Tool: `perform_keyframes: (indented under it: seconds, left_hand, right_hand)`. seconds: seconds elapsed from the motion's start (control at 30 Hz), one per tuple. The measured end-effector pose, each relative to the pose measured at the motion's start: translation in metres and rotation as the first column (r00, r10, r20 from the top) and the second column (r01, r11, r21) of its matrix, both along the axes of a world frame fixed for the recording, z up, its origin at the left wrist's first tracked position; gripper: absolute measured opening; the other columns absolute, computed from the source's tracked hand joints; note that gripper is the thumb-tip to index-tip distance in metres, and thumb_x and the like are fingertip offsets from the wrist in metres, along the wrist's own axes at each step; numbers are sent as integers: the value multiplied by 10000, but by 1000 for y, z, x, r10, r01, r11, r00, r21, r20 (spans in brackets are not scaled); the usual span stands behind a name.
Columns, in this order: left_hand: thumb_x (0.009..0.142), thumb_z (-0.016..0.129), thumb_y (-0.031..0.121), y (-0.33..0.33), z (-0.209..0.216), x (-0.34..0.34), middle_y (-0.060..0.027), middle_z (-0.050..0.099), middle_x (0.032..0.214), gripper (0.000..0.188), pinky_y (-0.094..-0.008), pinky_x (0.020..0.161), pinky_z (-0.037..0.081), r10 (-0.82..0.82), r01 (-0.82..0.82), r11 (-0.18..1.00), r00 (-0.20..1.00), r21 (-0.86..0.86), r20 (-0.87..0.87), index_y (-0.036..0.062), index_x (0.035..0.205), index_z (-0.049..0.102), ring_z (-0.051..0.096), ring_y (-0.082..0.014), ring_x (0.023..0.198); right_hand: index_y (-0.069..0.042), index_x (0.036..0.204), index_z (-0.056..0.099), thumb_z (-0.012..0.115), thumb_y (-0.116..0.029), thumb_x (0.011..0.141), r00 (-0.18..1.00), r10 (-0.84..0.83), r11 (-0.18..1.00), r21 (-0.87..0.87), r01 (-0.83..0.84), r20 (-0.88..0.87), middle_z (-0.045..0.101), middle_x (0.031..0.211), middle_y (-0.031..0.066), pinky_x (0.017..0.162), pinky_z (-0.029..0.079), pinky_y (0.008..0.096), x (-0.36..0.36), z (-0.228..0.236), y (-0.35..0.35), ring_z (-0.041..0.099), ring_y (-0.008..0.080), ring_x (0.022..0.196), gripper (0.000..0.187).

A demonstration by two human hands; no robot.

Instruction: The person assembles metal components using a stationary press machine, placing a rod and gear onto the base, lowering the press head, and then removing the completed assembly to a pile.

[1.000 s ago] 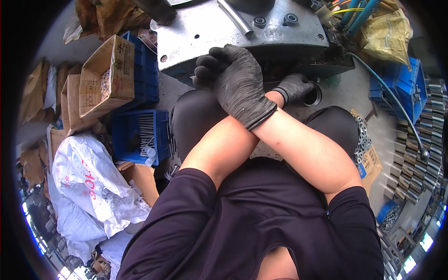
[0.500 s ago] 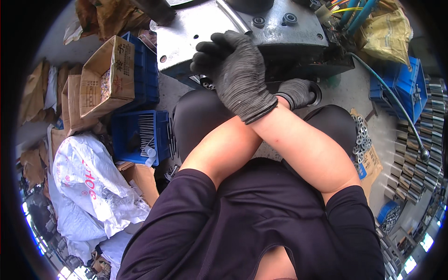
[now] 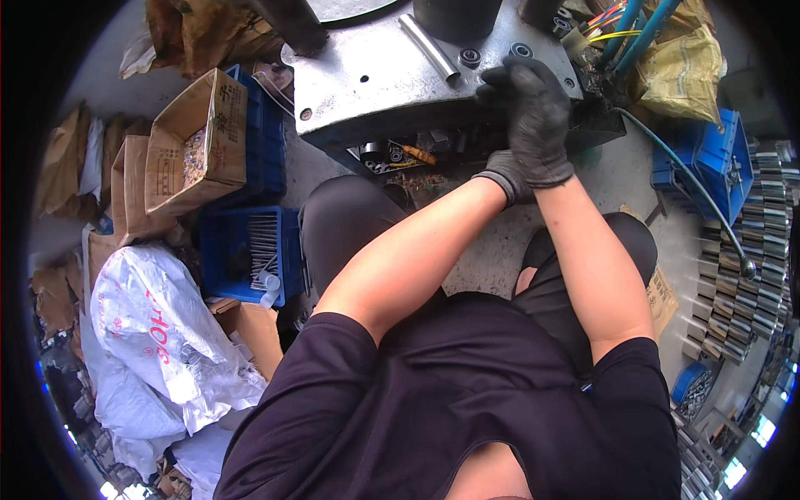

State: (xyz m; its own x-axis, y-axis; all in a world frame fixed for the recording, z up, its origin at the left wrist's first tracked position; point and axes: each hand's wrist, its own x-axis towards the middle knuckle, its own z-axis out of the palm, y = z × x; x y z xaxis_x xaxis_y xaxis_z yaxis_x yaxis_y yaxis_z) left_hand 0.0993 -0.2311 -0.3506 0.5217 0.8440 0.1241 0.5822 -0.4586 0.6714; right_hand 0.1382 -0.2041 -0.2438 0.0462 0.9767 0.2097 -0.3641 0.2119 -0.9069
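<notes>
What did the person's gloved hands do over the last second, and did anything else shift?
The right hand, which lay crossed over to the left side of the grey metal machine plate, swung to the plate's right front edge, so the forearms are uncrossed. The left hand stayed low under that edge, mostly hidden; what it holds cannot be told. The metal rod, blue crate and cardboard box lie as before.

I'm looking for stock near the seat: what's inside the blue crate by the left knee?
The blue crate holds a bundle of thin metal rods and a small white piece; its bottom underneath them is covered.
</notes>
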Motion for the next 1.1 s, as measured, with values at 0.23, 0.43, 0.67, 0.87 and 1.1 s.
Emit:
perform_keyframes:
  seconds: [0.23,0.43,0.67,0.87,1.1]
  left_hand:
    - [934,661,465,1,60,-31,-188,760,1099,426,-511,948,571,-95,25,974,949,-227,-302,100,1131,754,732,-352,1090]
    - [935,656,429,-28,130,-42,-176,745,1025,381,-498,890,572,-139,142,989,988,43,-74,84,1066,750,732,-372,985]
    - [996,694,211,-53,224,-161,-104,733,1023,226,-348,898,558,133,-153,988,732,-29,668,34,1132,729,714,-221,978]
    - [1029,685,236,-115,114,-326,-74,749,1008,222,-334,876,549,603,-612,752,489,-244,630,26,1070,742,704,-151,982]
    - [951,550,215,-384,-160,-335,-152,803,1125,333,-536,919,581,122,-590,688,669,-424,-733,114,1076,842,752,-335,1119]
  right_hand:
    - [23,1231,680,665,-119,1049,908,82,980,133,-148,410,759,1091,124,865,613,318,87,43,-54,743,194,948,231]
    - [2,1184,687,693,-62,986,242,-42,939,121,-323,969,738,974,154,802,582,355,221,43,-40,732,248,895,209]
    - [-48,1094,740,704,-241,889,-552,29,934,-219,-281,833,745,1014,215,892,565,509,292,-21,5,715,413,992,284]
    - [22,1183,719,742,-133,954,30,176,931,-156,-331,984,751,1060,195,875,574,395,272,-12,-13,737,323,951,277]
    - [25,1270,678,683,-153,1001,229,613,790,-576,-211,756,704,983,67,700,536,276,274,-41,0,648,131,776,323]
